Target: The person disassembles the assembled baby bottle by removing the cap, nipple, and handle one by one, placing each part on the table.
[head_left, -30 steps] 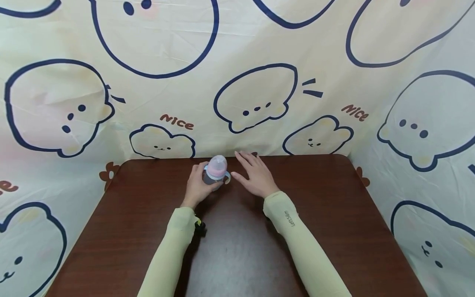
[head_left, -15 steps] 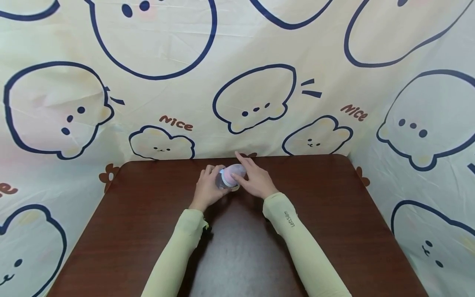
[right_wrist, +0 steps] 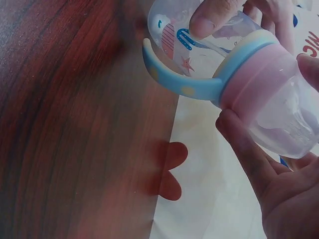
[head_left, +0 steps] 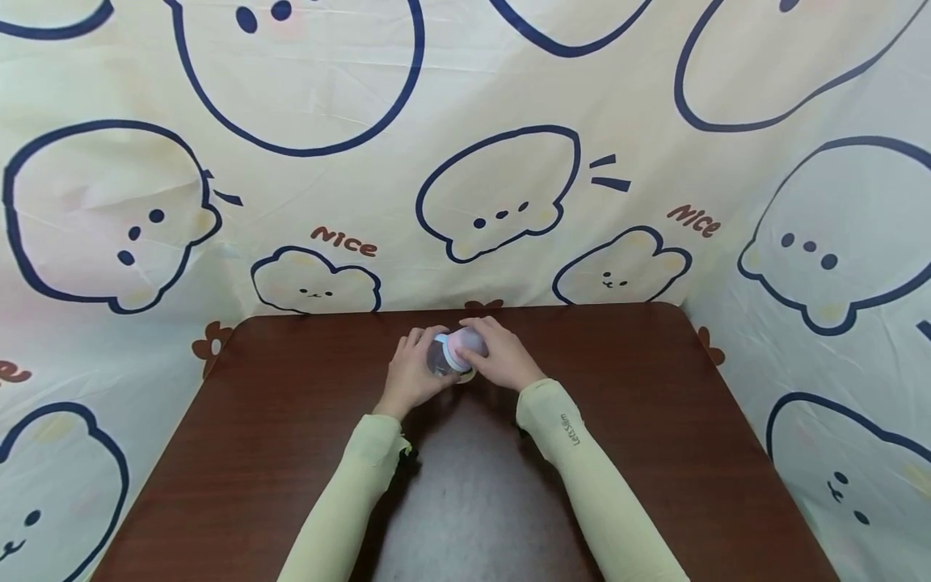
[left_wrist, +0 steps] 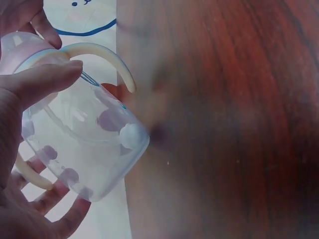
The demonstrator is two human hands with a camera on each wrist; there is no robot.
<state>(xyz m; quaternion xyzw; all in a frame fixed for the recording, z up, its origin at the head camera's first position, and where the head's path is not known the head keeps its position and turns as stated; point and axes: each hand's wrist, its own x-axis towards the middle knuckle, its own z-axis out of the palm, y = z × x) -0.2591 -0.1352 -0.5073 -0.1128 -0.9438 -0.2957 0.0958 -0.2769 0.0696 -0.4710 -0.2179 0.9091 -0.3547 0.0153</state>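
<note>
A clear baby bottle [head_left: 440, 357] with a pink collar [right_wrist: 254, 82] and a see-through dome cap [right_wrist: 286, 122] is tilted in the air over the table's far side, its cap end toward the right. My left hand [head_left: 410, 376] grips the bottle body, thumb on one side and fingers around the other. With thumb and fingers, my right hand [head_left: 507, 356] holds the cap end; its thumb presses by the pink collar. A curved blue-and-cream handle [right_wrist: 182, 85] sticks out between the hands. Inside the bottle, a straw ends in a white ball [left_wrist: 133, 136].
The dark brown wooden table [head_left: 465, 501] extends beneath both arms. Behind its far edge hangs a pale curtain [head_left: 393, 202] with cartoon outlines, which also covers both sides. Light green sleeves [head_left: 349, 485] cover the forearms.
The left hand has brought the bottle rightward and tipped its cap end toward the right hand. The right hand's spread fingers have closed around the cap.
</note>
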